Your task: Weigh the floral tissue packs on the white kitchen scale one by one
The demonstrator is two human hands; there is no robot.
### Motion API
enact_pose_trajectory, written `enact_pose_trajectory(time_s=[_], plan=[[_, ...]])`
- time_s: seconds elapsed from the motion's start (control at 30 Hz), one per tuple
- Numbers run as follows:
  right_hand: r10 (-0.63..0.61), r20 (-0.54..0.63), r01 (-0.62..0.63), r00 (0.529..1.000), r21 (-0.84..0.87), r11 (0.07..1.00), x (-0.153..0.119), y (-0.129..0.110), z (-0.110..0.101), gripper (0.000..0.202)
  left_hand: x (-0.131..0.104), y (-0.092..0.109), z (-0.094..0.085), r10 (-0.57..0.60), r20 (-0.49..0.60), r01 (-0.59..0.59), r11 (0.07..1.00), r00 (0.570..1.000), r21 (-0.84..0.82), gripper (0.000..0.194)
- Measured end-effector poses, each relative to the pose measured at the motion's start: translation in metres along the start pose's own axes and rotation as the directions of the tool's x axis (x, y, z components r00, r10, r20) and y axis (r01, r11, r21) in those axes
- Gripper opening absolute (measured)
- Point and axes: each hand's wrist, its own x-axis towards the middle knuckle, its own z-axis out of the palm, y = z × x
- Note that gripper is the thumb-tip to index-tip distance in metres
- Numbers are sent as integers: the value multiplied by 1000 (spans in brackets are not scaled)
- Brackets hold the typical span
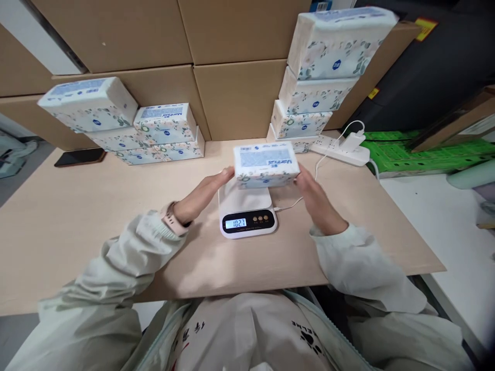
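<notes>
Tissue pack [266, 165], scale [247, 219] reads 102.7

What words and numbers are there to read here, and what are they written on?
"102.7": lit display of the kitchen scale.
"Manhua" (roughly, it is blurred): top of the tissue pack held between the left hand and right hand.
The same brand word, upside down: tissue pack in the left pile.
Small print on the packs and the lettering on the white bag: too blurred to read.
</notes>
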Motion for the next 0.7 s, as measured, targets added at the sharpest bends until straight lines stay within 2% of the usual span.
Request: enact_pose_trajectory(time_s=[0.1, 0.2, 0.33, 0.43, 0.5, 0.53, 0.57, 0.6, 0.63, 0.67, 0.7], plan=[[0, -264, -10, 965, -36, 999, 18, 14, -31, 62, 48, 4, 21, 10, 184, -4, 1000, 983, -31, 67], [-18, -411, 0, 911, -44, 999, 36, 38, -60, 59, 97, -6, 48, -40, 325, 61, 997, 945, -55, 66], [4, -454, -20, 891, -30, 999, 54, 76, -78, 61, 142, -21, 78, -154, 290, 168, 985, 945, -27, 60], [8, -452, -47, 892, -75, 996, 59, 91, -79, 64, 150, -24, 80, -199, 228, 204, 979, 953, 0, 54], [-29, -500, -49, 866, -141, 989, 56, 86, -78, 61, 141, -23, 66, -159, 168, 163, 987, 973, -10, 48], [-66, -536, -38, 841, -180, 983, 52, 79, -78, 57, 132, -22, 54, -128, 114, 130, 991, 985, -16, 45], [-114, -572, -17, 812, -218, 976, 47, 69, -78, 51, 122, -22, 37, -82, 27, 83, 996, 996, -18, 41], [-163, -597, 9, 786, -252, 968, 42, 58, -77, 44, 110, -22, 18, -21, -105, 20, 1000, 994, -15, 37], [-209, -602, 43, 770, -277, 960, 38, 45, -76, 36, 98, -23, -5, 44, -264, -46, 999, 964, -2, 32], [-248, -595, 85, 764, -288, 954, 36, 32, -73, 30, 85, -24, -30, 110, -435, -111, 994, 894, 23, 26], [-276, -576, 128, 770, -284, 950, 35, 20, -68, 24, 73, -26, -55, 160, -597, -163, 985, 786, 50, 20]])
